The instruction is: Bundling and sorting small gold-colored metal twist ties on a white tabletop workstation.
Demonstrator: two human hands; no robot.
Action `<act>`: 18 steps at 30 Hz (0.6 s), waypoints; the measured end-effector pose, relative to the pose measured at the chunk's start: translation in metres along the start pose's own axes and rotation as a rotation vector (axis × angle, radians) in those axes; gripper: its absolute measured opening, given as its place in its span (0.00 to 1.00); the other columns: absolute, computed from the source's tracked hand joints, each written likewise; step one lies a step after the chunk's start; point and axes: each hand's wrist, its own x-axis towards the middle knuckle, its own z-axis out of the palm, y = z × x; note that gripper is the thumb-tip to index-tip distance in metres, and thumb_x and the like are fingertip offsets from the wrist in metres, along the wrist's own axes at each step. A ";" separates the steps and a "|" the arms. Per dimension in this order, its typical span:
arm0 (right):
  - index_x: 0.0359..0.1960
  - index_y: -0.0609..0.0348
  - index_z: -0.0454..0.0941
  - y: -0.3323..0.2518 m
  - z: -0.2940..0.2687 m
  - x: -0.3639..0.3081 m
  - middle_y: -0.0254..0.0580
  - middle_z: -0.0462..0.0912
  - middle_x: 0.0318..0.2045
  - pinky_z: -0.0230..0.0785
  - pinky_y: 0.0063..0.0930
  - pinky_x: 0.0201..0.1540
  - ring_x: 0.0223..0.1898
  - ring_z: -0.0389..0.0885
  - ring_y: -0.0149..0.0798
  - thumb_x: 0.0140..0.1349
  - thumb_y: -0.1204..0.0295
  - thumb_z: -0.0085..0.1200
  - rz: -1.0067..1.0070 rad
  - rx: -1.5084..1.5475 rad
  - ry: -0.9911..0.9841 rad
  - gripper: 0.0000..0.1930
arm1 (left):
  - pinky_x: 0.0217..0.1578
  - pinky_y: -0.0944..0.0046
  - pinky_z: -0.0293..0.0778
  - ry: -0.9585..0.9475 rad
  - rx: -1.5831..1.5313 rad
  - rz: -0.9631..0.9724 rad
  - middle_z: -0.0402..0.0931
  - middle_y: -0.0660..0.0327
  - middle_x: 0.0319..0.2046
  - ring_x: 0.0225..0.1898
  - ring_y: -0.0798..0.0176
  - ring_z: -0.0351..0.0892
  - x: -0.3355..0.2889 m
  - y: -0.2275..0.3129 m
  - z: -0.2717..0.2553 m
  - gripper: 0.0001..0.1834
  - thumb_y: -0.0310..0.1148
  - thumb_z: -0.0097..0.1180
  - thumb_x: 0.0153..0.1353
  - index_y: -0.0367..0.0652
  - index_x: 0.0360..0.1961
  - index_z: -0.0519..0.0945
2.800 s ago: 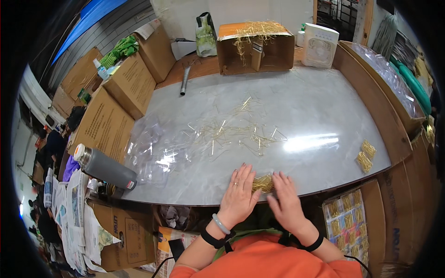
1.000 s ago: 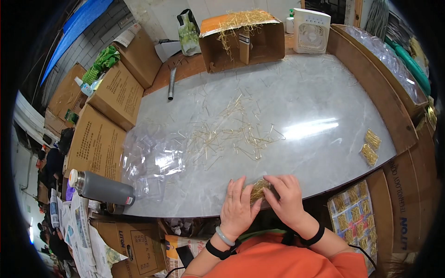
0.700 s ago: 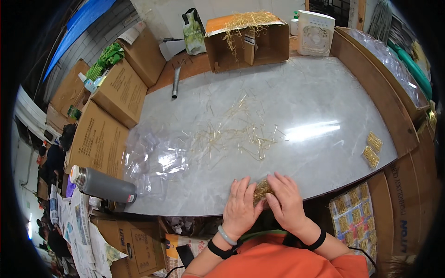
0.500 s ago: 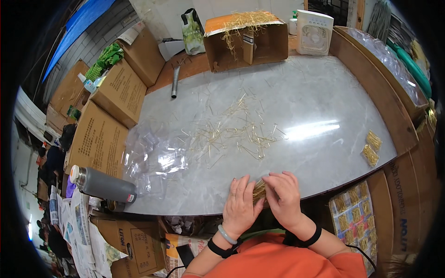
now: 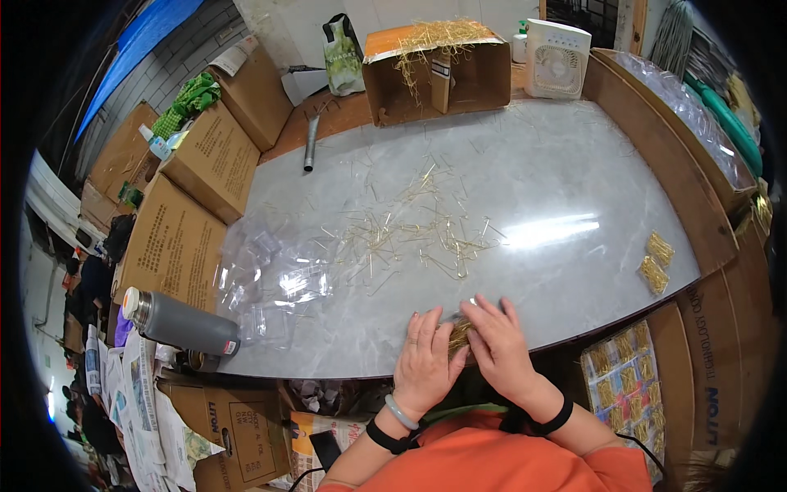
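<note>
At the table's near edge, a small bundle of gold wire hooks sits between my two hands. My left hand is closed around its left side, a pale bangle on the wrist. My right hand presses against the other side, its fingers bent over the top. Both palms partly hide the bundle, so whether a clear box surrounds it cannot be made out. Loose gold wire hooks lie scattered over the grey tabletop beyond my hands. Two filled packs of gold hooks rest near the right edge.
Clear plastic boxes pile up at the left beside a grey flask. Cardboard boxes wall the left side. Farther back stand an open carton topped with wire, a white fan and a metal tube tool.
My right hand's fingers have shifted slightly left and straightened a little over the bundle. The left hand stays nearly still.
</note>
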 end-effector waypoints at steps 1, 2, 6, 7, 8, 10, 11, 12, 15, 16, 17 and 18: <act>0.69 0.65 0.67 0.004 0.002 0.000 0.54 0.73 0.67 0.45 0.64 0.74 0.72 0.66 0.58 0.72 0.69 0.52 -0.016 0.000 -0.056 0.26 | 0.68 0.40 0.64 0.000 0.003 0.003 0.66 0.44 0.64 0.63 0.34 0.68 0.000 0.000 -0.001 0.27 0.42 0.58 0.69 0.35 0.61 0.71; 0.69 0.64 0.67 0.006 0.003 0.000 0.53 0.73 0.67 0.45 0.64 0.74 0.72 0.65 0.57 0.72 0.69 0.52 0.013 0.040 -0.029 0.26 | 0.68 0.40 0.64 -0.001 0.007 0.005 0.67 0.44 0.64 0.63 0.34 0.68 0.000 0.001 -0.002 0.26 0.42 0.58 0.69 0.35 0.61 0.71; 0.68 0.61 0.68 -0.006 -0.003 0.003 0.51 0.73 0.68 0.44 0.65 0.74 0.73 0.64 0.56 0.72 0.68 0.53 0.007 -0.048 -0.035 0.25 | 0.68 0.39 0.64 -0.014 0.005 0.014 0.67 0.43 0.63 0.63 0.35 0.68 0.000 0.000 -0.003 0.26 0.41 0.58 0.69 0.34 0.60 0.71; 0.68 0.60 0.69 -0.011 -0.006 0.005 0.51 0.73 0.67 0.45 0.65 0.74 0.73 0.64 0.56 0.71 0.68 0.53 -0.023 -0.130 -0.062 0.25 | 0.68 0.39 0.64 -0.013 0.007 0.014 0.67 0.43 0.63 0.63 0.36 0.69 0.000 0.000 -0.002 0.27 0.40 0.60 0.67 0.34 0.60 0.71; 0.67 0.60 0.70 -0.009 -0.006 0.005 0.52 0.74 0.66 0.45 0.65 0.74 0.73 0.64 0.57 0.71 0.67 0.54 -0.002 -0.081 -0.033 0.25 | 0.68 0.39 0.64 -0.011 0.009 0.015 0.67 0.43 0.63 0.63 0.37 0.69 0.001 -0.001 -0.001 0.28 0.40 0.62 0.66 0.34 0.60 0.71; 0.66 0.60 0.72 -0.006 -0.005 0.006 0.52 0.74 0.65 0.45 0.65 0.74 0.72 0.64 0.57 0.70 0.67 0.56 0.036 0.017 0.027 0.24 | 0.69 0.39 0.64 0.000 -0.020 -0.001 0.67 0.43 0.63 0.64 0.38 0.69 0.000 -0.001 -0.001 0.29 0.39 0.63 0.65 0.34 0.61 0.70; 0.65 0.60 0.73 -0.005 -0.004 0.006 0.52 0.75 0.65 0.45 0.64 0.74 0.72 0.65 0.57 0.69 0.67 0.57 0.025 -0.008 0.038 0.24 | 0.69 0.39 0.64 0.009 -0.052 -0.017 0.67 0.42 0.63 0.64 0.38 0.69 -0.001 -0.001 -0.002 0.30 0.40 0.63 0.65 0.33 0.61 0.69; 0.63 0.60 0.74 -0.006 -0.003 0.006 0.52 0.76 0.64 0.46 0.64 0.74 0.71 0.66 0.57 0.68 0.67 0.58 0.014 -0.032 0.049 0.23 | 0.69 0.39 0.64 0.018 -0.084 -0.034 0.66 0.42 0.64 0.64 0.38 0.69 -0.001 -0.001 -0.002 0.31 0.40 0.63 0.65 0.33 0.62 0.69; 0.59 0.60 0.77 -0.005 0.001 0.008 0.52 0.77 0.62 0.48 0.63 0.73 0.69 0.69 0.57 0.65 0.67 0.60 0.035 -0.062 0.082 0.21 | 0.69 0.40 0.64 0.059 -0.165 -0.049 0.66 0.42 0.64 0.65 0.37 0.68 -0.002 -0.002 -0.001 0.31 0.40 0.63 0.65 0.32 0.62 0.68; 0.57 0.60 0.78 -0.004 0.003 0.009 0.51 0.78 0.62 0.49 0.62 0.72 0.68 0.70 0.57 0.65 0.68 0.61 0.053 -0.067 0.094 0.20 | 0.68 0.41 0.64 0.044 -0.163 -0.039 0.67 0.42 0.64 0.65 0.36 0.68 -0.001 -0.002 -0.001 0.31 0.41 0.62 0.66 0.33 0.63 0.67; 0.57 0.59 0.78 -0.002 0.005 0.008 0.51 0.78 0.61 0.50 0.62 0.72 0.67 0.71 0.57 0.64 0.68 0.61 0.061 -0.104 0.106 0.20 | 0.68 0.42 0.65 0.028 -0.161 -0.028 0.68 0.42 0.65 0.65 0.35 0.68 -0.001 -0.002 -0.002 0.31 0.41 0.61 0.67 0.33 0.63 0.67; 0.56 0.59 0.78 -0.001 0.005 0.009 0.50 0.79 0.61 0.50 0.62 0.72 0.67 0.71 0.56 0.64 0.68 0.61 0.064 -0.140 0.118 0.19 | 0.68 0.43 0.65 0.016 -0.155 -0.019 0.68 0.42 0.65 0.65 0.33 0.68 0.000 -0.001 -0.005 0.31 0.41 0.60 0.68 0.33 0.64 0.66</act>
